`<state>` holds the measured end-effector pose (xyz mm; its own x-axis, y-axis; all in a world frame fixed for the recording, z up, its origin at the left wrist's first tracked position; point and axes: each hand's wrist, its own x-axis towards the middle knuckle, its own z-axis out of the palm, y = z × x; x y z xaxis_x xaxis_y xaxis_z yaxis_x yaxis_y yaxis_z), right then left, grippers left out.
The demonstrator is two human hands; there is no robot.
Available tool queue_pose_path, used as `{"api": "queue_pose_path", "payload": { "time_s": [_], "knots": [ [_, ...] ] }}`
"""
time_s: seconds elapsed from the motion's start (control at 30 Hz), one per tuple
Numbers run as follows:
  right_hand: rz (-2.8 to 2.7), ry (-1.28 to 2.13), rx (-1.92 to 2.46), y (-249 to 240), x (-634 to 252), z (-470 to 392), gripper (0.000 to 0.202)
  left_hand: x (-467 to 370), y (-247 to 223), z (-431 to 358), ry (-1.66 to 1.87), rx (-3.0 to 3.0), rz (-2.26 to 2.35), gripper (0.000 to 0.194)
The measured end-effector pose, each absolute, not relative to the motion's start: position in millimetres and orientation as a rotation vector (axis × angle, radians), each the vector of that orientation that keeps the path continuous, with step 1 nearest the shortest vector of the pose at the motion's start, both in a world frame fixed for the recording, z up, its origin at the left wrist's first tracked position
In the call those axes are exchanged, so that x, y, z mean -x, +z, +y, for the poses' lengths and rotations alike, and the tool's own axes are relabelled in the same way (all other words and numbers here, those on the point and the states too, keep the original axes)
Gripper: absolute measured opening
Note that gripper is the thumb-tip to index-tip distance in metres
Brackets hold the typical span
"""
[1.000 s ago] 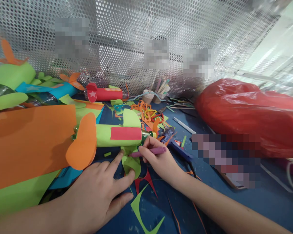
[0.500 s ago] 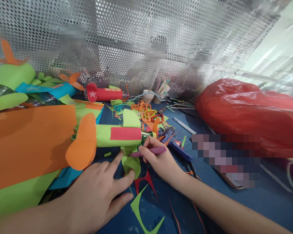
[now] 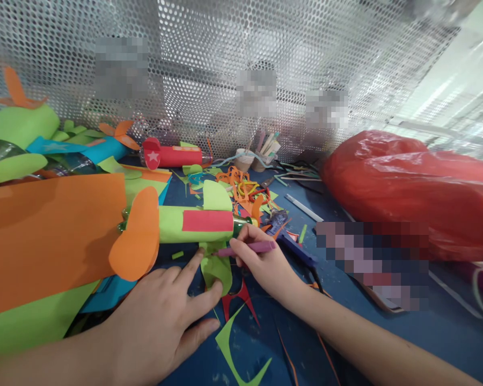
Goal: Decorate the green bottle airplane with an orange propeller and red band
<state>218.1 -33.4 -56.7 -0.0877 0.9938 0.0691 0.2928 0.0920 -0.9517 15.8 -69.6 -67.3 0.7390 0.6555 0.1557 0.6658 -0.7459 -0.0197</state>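
Note:
A bottle wrapped in green paper [image 3: 171, 224] with a red rectangle [image 3: 207, 220] on it lies on its side, an orange paper fin [image 3: 134, 236] at its left end. A green paper wing [image 3: 217, 271] extends from it toward me. My left hand [image 3: 165, 311] has its fingers spread, with fingertips pressing on this wing. Pinched in my right hand [image 3: 261, 262] is a purple marker [image 3: 260, 247], its tip at the wing near the left index fingertip. The fingers of my right hand are beside the bottle's neck.
Orange paper sheets [image 3: 52, 236] lie at the left below other paper-covered bottles. Paper scraps [image 3: 241, 187], cups of markers [image 3: 244, 160] and a blue glue gun [image 3: 298, 249] are on the table. A red plastic bag [image 3: 410, 187] sits at the right, by a metal mesh [image 3: 209, 64].
The marker and my right fingers have shifted very slightly over the green wing. My left hand stays in place.

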Motion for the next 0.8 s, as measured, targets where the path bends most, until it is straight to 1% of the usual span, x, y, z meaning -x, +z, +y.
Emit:
{"api": "queue_pose_path", "payload": {
  "time_s": [0.13, 0.27, 0.47, 0.63, 0.8],
  "knots": [
    [-1.525, 1.097, 1.286, -58.4, -217.9, -32.8, 0.022, -15.9, -65.8, -69.8, -0.206, 2.865, -1.080, 0.037],
    [-1.503, 1.065, 1.301, -57.9, -217.4, -32.1, 0.023, -16.3, -65.6, -70.3, -0.177, 2.860, -1.068, 0.037],
    [-1.274, 1.128, 1.216, -52.4, -219.5, -35.6, 0.022, -16.1, -67.4, -70.1, -0.220, 2.848, -1.064, 0.037],
    [-1.408, 1.095, 1.259, -50.6, -219.5, -38.7, 0.016, -15.0, -66.6, -69.7, -0.217, 2.876, -1.057, 0.036],
    [-1.412, 1.103, 1.290, -54.9, -219.1, -35.6, 0.026, -13.1, -71.6, -70.2, -0.298, 2.874, -1.084, 0.038]
  ]
}}
